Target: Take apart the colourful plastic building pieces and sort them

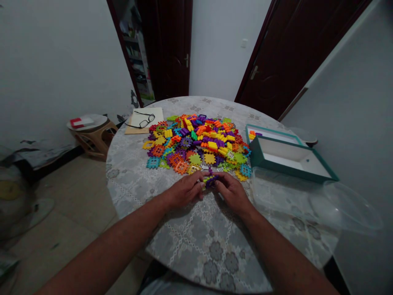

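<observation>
Purple-and-green pieces (211,182) pinched between both hands (186,189) (232,192).

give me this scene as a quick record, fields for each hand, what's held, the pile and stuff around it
left hand: fingers on the held pieces
right hand: fingers on the held pieces
held pieces: purple and yellow-green; too small to tell if joined
pile: many-coloured plastic pieces, just beyond both hands
left of pile: black-framed glasses on papers
right of pile: open green box
surface: round table, patterned cover
</observation>
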`<state>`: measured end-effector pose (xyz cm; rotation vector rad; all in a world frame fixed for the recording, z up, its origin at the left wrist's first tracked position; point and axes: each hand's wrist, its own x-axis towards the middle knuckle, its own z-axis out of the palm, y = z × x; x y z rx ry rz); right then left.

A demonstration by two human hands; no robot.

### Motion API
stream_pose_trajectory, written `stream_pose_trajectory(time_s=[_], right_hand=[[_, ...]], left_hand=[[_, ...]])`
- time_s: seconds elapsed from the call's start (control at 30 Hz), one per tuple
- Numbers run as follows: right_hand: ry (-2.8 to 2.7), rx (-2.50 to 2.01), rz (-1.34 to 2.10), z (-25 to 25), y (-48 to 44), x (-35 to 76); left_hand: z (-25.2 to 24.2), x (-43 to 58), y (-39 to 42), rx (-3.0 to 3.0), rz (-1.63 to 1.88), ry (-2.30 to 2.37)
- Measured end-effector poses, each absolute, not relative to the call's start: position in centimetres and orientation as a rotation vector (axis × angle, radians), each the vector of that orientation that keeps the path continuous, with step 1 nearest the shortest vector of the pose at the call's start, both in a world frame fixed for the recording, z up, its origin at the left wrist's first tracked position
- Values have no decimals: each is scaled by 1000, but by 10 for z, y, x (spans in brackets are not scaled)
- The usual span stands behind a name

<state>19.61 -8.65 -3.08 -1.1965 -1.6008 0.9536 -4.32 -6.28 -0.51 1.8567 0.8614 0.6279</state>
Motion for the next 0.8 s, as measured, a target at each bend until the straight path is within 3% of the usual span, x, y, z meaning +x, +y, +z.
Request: stream_pose_trajectory(time_s=[0.33,0.63,0.8], right_hand=[[-1533,-1192,943,-33,-90,195],[-1422,-1074,1159,-17,-92,191],[-1482,-1147,1011,-14,-95,193]], left_hand=[[3,-44,-65,1769,681,849],[-1,-46,-59,1353,752,767],[-3,-44,-56,1365,765,821]])
